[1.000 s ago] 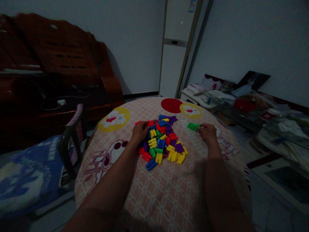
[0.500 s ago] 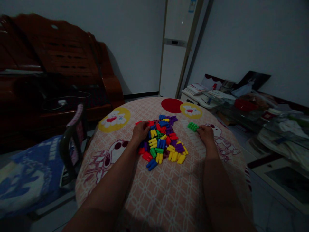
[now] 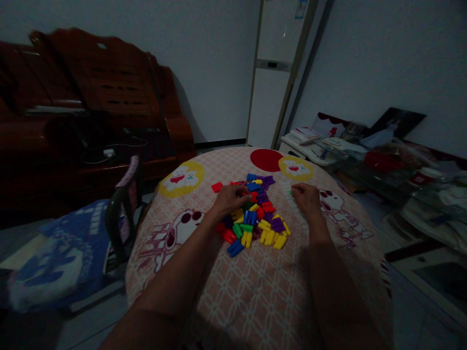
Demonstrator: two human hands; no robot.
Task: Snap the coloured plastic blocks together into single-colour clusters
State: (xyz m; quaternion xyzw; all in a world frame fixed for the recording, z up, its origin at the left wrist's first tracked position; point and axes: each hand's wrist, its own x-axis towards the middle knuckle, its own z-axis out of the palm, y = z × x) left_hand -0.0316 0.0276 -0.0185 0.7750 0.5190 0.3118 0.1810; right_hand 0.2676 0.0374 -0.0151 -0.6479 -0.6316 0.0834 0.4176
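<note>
My left hand [image 3: 230,198] is over the left side of a pile of plastic building blocks [image 3: 251,217] in red, yellow, blue, green and purple. Its thumb and forefinger are apart, with no block visibly held between them. A dark green block [image 3: 248,205] lies just by the fingertips. To the right of the pile, my right hand [image 3: 307,198] is closed on a joined green block piece [image 3: 291,193]. Only a small green edge shows past the fingers. The hand rests low at the tablecloth.
A patterned cloth covers the round table [image 3: 233,291]. One red block [image 3: 216,187] lies at the pile's far left. A chair [image 3: 120,214] stands left, before a wooden sofa [image 3: 109,92]. At right is a cluttered glass-topped cabinet [image 3: 368,170]; a tall white unit [image 3: 272,97] stands behind.
My left hand has moved right over the pile, uncovering a red block at its edge. My right hand now covers most of the green piece. The view has shifted slightly.
</note>
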